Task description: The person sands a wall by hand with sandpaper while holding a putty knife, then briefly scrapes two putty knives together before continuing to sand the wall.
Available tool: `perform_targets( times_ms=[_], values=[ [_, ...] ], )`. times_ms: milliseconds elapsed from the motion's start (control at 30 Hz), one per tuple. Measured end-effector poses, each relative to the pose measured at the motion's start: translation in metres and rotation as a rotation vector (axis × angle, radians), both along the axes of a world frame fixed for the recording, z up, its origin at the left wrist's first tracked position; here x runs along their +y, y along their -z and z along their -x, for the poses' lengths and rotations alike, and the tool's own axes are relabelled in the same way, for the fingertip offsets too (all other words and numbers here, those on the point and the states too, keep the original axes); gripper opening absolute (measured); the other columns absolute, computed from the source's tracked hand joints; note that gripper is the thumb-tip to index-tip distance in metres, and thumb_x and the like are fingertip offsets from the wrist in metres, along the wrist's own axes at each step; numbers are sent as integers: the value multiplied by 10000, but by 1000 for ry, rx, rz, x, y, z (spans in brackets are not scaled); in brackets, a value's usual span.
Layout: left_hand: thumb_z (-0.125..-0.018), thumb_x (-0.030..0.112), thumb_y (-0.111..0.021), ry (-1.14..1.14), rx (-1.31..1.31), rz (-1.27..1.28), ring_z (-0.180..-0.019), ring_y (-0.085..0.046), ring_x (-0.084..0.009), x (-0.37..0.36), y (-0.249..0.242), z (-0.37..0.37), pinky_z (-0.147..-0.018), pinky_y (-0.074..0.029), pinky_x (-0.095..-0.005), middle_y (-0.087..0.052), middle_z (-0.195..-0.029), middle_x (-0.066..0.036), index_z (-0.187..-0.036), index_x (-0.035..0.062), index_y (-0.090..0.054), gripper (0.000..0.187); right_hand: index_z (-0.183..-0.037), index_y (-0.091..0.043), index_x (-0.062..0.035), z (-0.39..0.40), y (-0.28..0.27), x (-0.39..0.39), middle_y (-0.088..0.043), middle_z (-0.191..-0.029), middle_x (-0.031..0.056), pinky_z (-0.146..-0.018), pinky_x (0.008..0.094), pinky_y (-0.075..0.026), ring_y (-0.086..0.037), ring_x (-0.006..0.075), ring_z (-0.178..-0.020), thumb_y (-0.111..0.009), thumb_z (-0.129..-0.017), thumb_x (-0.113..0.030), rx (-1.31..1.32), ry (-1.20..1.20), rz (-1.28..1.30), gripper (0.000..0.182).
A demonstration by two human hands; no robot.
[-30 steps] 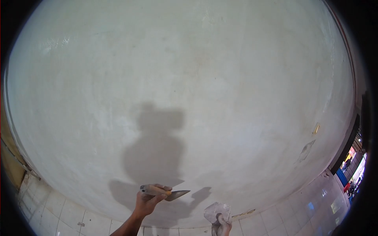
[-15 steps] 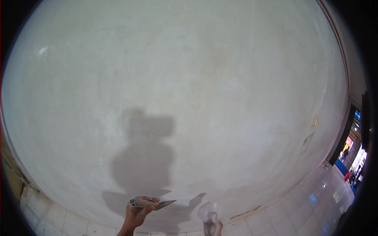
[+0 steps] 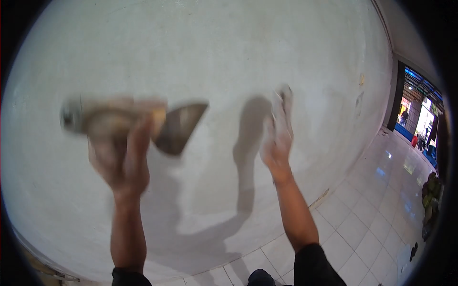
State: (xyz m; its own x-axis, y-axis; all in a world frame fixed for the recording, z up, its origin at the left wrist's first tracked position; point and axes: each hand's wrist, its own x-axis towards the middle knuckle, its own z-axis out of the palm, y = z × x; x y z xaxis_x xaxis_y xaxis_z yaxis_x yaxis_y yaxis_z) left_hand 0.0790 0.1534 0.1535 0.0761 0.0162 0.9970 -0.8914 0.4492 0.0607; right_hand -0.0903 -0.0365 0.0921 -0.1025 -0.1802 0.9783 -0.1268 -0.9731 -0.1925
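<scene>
A scraper with a broad, dark triangular blade (image 3: 181,127) is gripped in my left hand (image 3: 119,148), its thick handle (image 3: 90,117) lying across the fingers and the blade pointing right. Motion blurs both hand and tool. My right hand (image 3: 279,128) is raised at the pale wall (image 3: 214,57), seen nearly edge-on, with its fingers stretched upward and whitish as if dusted. No held object can be made out in it. Whether its fingertips touch the wall is unclear. A shadow of the arm falls on the wall to its left.
Pale floor tiles (image 3: 353,229) run along the wall's base. At the right are a doorway (image 3: 415,105) with grilles and a dark green heap (image 3: 431,195) on the floor. A small yellowish mark (image 3: 362,79) shows on the wall. My dark shoe (image 3: 261,278) is at the bottom.
Both hands have risen from the lower edge, and the forearms now show. The scraper appears larger, its blade turned broadside. The view has shifted, showing more floor and doorway.
</scene>
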Motion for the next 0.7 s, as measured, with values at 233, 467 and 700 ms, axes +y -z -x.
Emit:
perform_targets(
  times_ms=[233, 467, 700],
  values=[
    [-887, 216, -558, 271, -54, -11, -885, -630, -195, -44, -84, -4, -789, -513, -287, -645, -928, -144, -1082, -67, -449, 361, -1372, -264, -11, -50, -55, -21, -166, -1445, 213, -1078, 477, -146, -111, 424, -1332, -521, -860, -258, 254, 385, 106, 624],
    [-854, 194, -620, 298, -43, 36, -869, -629, -168, -94, -106, -1, -821, -485, -255, -651, -902, -127, -1067, -72, -447, 383, -1372, -278, -23, -40, -87, -37, -169, -1450, 200, -1066, 527, -124, -111, 439, -1327, -550, -818, -365, 326, 365, 242, 706],
    [-828, 228, -648, 245, -21, 149, -797, -625, -137, -109, -124, -4, -733, -501, -242, -649, -870, -102, -1018, -25, -502, 348, -1351, -266, 58, -47, -63, -36, -203, -1431, 228, -1066, 521, -130, -146, 443, -1318, -519, -837, -380, 205, 400, 188, 721]
  ],
)
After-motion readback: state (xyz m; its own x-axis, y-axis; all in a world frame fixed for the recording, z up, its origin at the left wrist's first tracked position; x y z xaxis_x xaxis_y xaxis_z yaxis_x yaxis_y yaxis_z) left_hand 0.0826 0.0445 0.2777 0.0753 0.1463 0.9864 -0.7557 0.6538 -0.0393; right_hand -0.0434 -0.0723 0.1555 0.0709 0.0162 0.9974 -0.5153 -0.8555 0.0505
